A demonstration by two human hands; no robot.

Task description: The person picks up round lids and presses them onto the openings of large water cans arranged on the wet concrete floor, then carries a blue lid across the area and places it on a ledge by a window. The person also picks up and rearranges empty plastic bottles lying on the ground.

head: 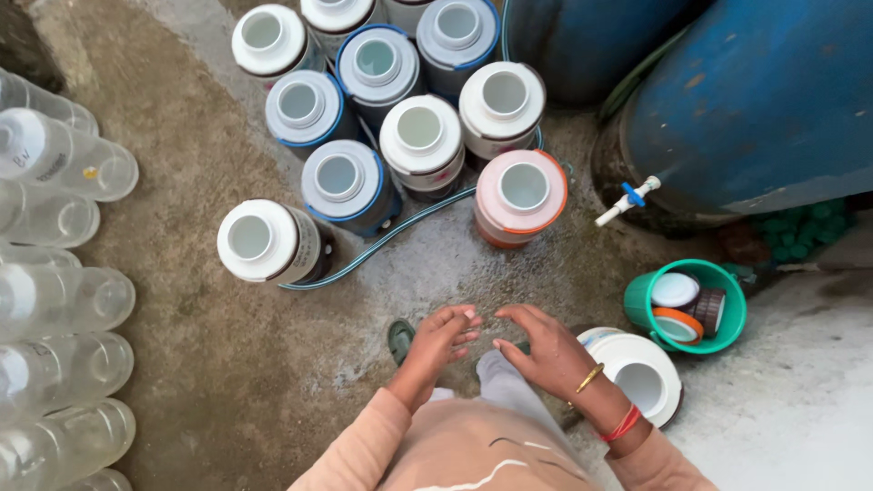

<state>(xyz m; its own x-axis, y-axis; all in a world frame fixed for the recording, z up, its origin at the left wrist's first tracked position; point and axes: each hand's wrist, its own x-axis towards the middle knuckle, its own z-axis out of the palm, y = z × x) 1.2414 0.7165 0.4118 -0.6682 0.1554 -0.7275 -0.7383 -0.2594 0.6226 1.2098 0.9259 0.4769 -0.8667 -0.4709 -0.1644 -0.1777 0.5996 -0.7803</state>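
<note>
Hands first, seen from the head camera: the left hand (443, 338) and the right hand (546, 350) hover side by side above the wet concrete floor (273, 364), both empty, fingers loosely curled and tips turned toward each other, gripping nothing. Nearest to them is a white jug (647, 380) standing upright just to the right of the right wrist (partly hidden by the forearm), its round mouth facing up, so its long axis runs vertical; the right hand is plainly the nearer one, the left well apart from it. Beyond the jug, farther right, a green bucket (729, 289) holds several caps. Ahead of both hands stands an orange-rimmed jug (521, 195), and behind it a cluster of upright white and blue-rimmed jugs, with a thin hose (400, 232) curving between them. A blue barrel (764, 100) with a small tap (627, 200) lies at upper right. Clear bottles (55, 300) lie on their sides in a row along the left edge.
</note>
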